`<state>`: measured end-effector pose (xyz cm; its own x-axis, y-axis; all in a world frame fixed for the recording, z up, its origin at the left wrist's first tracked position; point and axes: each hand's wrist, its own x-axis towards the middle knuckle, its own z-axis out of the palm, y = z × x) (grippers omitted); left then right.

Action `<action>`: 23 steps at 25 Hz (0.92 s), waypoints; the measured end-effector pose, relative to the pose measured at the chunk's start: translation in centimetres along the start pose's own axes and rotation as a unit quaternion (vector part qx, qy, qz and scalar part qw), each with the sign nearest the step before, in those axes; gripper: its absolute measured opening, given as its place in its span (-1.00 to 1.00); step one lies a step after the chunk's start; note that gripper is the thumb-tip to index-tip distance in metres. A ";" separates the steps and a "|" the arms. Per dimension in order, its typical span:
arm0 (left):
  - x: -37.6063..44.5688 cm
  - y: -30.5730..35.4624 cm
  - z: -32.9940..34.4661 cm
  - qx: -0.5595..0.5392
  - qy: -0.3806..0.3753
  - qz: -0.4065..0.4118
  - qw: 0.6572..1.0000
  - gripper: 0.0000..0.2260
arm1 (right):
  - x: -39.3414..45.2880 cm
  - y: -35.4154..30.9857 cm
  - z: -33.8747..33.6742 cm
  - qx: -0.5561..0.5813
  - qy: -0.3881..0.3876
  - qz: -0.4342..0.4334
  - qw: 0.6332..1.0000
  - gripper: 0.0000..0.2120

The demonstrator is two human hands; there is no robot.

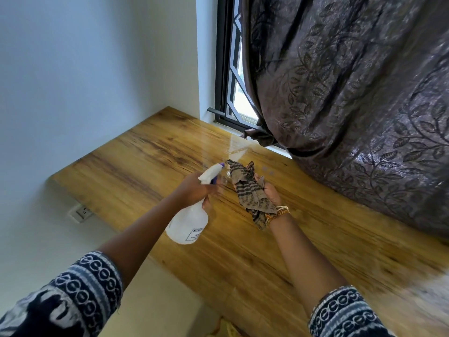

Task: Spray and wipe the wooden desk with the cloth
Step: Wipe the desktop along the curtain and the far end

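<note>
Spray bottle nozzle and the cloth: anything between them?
Nothing solid; head view shows only bare wooden desk behind the gap between spray bottle nozzle and cloth.

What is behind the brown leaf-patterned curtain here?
At the curtain's left edge a black-framed window with a grille shows. The rest of the window is covered by the curtain.

We are seeing a counter (155, 152) showing honey-yellow wood with darker brown grain streaks. We are noticing the cloth (250, 193) wearing tan and dark brown stripes. The spray bottle (189, 222) is showing translucent white, with a purple nozzle tip. Our sleeves (82, 295) are carrying navy with white ring bands. The curtain (359, 98) is showing dark brown with a leaf pattern, beside a black window frame (222, 69) and pale blue-white wall (85, 69).
</note>
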<state>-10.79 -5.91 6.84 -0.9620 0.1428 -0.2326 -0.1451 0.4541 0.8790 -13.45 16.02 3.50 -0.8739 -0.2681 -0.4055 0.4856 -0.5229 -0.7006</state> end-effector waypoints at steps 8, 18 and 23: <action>2.1 -1.7 -5.7 -0.039 0.095 0.017 0.995 -0.67 | 1.4 0.6 -0.1 0.001 0.041 0.021 0.999 -0.68; 7.4 -4.0 -10.8 -0.045 0.222 0.077 0.971 -0.69 | 6.2 2.0 0.4 0.029 0.059 0.012 0.998 -0.60; 6.7 -7.4 -9.6 -0.018 0.248 0.036 0.968 -0.49 | 6.5 2.0 0.1 -0.059 0.091 -0.032 0.994 -0.58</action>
<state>-18.38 -16.77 2.82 -0.9615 -0.2703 0.0501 -0.0727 0.4258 0.9019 -18.17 13.21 -0.48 -0.8895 -0.0816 -0.4496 0.4380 -0.4328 -0.7879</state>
